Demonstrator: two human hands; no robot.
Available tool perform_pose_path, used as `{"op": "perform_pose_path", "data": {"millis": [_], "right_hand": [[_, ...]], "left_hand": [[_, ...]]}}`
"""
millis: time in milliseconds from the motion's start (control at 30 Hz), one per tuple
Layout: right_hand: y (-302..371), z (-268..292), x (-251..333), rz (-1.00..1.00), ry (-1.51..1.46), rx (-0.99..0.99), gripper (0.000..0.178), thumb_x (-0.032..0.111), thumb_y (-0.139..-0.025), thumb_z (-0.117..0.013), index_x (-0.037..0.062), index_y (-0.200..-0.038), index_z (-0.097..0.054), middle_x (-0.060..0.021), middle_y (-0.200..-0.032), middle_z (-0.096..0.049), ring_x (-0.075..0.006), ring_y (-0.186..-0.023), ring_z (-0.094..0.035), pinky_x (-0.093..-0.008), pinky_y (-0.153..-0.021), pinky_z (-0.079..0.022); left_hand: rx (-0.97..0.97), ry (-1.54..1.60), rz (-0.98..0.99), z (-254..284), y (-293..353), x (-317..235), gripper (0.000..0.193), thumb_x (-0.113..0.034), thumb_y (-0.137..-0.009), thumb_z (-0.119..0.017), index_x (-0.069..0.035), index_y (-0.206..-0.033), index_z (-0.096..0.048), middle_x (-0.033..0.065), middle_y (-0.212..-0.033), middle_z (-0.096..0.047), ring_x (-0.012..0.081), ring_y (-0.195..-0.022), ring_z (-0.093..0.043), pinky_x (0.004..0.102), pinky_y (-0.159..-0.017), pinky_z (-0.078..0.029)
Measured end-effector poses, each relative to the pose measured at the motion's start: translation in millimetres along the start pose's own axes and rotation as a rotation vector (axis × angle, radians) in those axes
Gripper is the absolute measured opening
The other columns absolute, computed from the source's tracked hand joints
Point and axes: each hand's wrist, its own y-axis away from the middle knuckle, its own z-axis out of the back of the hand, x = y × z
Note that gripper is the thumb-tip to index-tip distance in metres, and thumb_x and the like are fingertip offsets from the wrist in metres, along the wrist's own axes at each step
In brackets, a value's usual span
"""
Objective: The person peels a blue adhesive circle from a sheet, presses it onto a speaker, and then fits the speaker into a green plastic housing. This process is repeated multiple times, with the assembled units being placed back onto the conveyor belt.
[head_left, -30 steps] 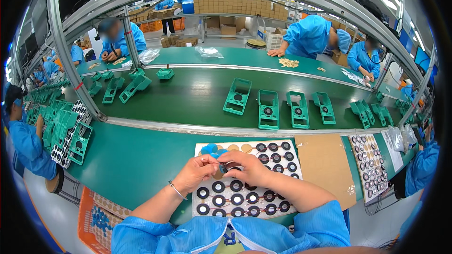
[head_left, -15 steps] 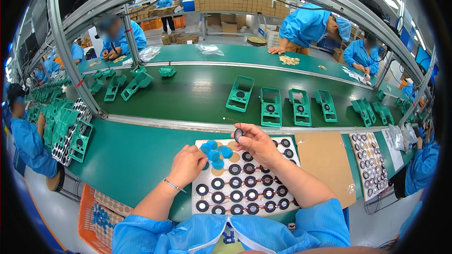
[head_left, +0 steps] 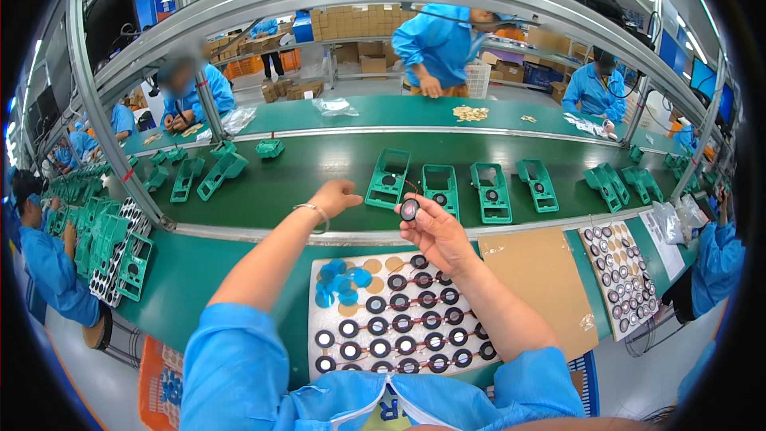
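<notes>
My right hand [head_left: 435, 233] grips a small round black speaker [head_left: 409, 209] by its rim, its face turned toward me and a thin wire rising from it. Stretched over the far edge of my bench, my left hand [head_left: 338, 196] has its fingers loosely apart with nothing seen in them. Just right of its fingertips lies a green plastic housing [head_left: 377, 197] with a round black part inside. Below my hands, a white foam tray [head_left: 319, 315] carries rows of wired black speakers [head_left: 377, 325]. Translucent blue discs [head_left: 329, 275] lie heaped at its far left corner.
More green housings [head_left: 492, 211] stand along the green conveyor [head_left: 319, 168]. Brown cardboard [head_left: 535, 271] lies right of my tray, then another speaker tray [head_left: 622, 275]. An orange crate [head_left: 152, 379] stands low at left. A metal frame [head_left: 84, 88] spans overhead; co-workers sit and stand around.
My left hand has moved from the blue discs up and away toward the housing on the conveyor. The speaker's face has turned toward me in my right hand. A co-worker opposite stands more upright.
</notes>
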Motion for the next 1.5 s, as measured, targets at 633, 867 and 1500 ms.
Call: {"op": "perform_pose_path", "data": {"millis": [633,867,1500], "right_hand": [[15.3,-34.4,9.0,0.203,0.523,0.002,0.028,0.001,-0.079,-0.060,0.0024,-0.107,-0.054,-0.0050,-0.097,-0.057,-0.0091,-0.088,-0.052,-0.0244,-0.081,-0.044],[35.0,-66.7,-14.2,0.725,1.496,0.290,0.035,0.009,-0.067,-0.070,0.0059,-0.099,-0.060,-0.0069,-0.102,-0.056,-0.0267,-0.087,-0.049,-0.0332,-0.075,-0.043],[38.5,-69.3,-38.4,0.774,1.826,0.360,0.037,0.008,-0.062,-0.070,0.0094,-0.098,-0.063,-0.0074,-0.105,-0.058,-0.0260,-0.084,-0.049,-0.0315,-0.068,-0.045]], "left_hand": [[0.278,0.790,0.273,-17.8,66.1,-40.3,0.011,-0.008,-0.080,-0.062,-0.001,-0.085,-0.054,-0.0004,-0.062,-0.049,0.0066,-0.048,-0.043,0.0206,-0.042,-0.033],[0.183,0.940,0.180,-9.4,189.2,-61.1,0.029,-0.010,-0.080,-0.063,-0.001,-0.103,-0.048,0.0020,-0.078,-0.056,0.0046,-0.053,-0.048,0.0179,-0.046,-0.039],[0.088,0.981,0.088,-22.5,219.8,-48.4,0.027,-0.005,-0.082,-0.060,-0.002,-0.099,-0.041,0.0009,-0.072,-0.051,0.0031,-0.052,-0.045,0.0173,-0.041,-0.035]]}}
